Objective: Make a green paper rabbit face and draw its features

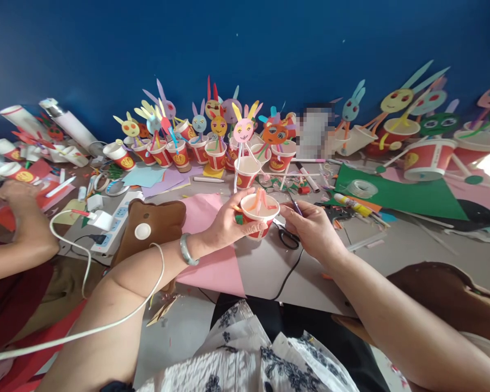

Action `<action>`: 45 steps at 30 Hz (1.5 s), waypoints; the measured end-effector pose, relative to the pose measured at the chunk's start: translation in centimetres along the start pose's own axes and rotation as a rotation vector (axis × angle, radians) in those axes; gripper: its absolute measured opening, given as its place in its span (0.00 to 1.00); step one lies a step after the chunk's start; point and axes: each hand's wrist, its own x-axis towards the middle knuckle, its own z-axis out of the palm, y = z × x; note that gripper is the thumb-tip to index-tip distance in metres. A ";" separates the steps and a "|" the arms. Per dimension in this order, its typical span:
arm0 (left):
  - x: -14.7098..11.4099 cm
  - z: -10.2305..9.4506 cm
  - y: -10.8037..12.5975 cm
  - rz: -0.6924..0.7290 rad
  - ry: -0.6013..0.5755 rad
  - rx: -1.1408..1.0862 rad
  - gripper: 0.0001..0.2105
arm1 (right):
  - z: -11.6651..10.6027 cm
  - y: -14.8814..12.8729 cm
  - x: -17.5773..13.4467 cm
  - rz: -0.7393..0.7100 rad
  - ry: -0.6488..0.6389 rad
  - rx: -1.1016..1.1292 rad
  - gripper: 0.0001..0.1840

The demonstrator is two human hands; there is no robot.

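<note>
My left hand (231, 223) is wrapped round a red and white paper cup (270, 224), its thumb across the front. The cup is roughly upright with its mouth towards me. Folded orange paper strips (262, 200) stand up inside it. Just right of the rim, my right hand (316, 228) is closed in a pinch on a slim dark purple stick-like thing (296, 208); its exact kind is unclear. Black-handled scissors (289, 238) lie on the table below, between my hands. Beyond the cup stands a finished-looking cup figure with a pink rabbit face (244, 130).
Several cup figures line the blue wall (245, 49). Pink paper (212, 261) lies under my left forearm, beside a brown bear-shaped chair back (147, 223) and a power strip (112, 223). Green paper (408, 196) and a tape roll (362, 188) lie right. Another person's arm (24, 228) is left.
</note>
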 end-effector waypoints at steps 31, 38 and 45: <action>-1.2 1.0 -0.6 0.215 -0.154 0.220 0.42 | -0.5 -1.9 -1.9 -0.376 0.038 -0.542 0.12; -0.9 0.9 0.2 0.074 -0.191 0.146 0.41 | -0.5 -2.5 -1.6 -0.275 0.019 -0.469 0.15; -0.6 0.7 1.7 0.065 -0.215 0.121 0.35 | -0.3 -2.4 -1.5 -0.272 0.019 -0.460 0.16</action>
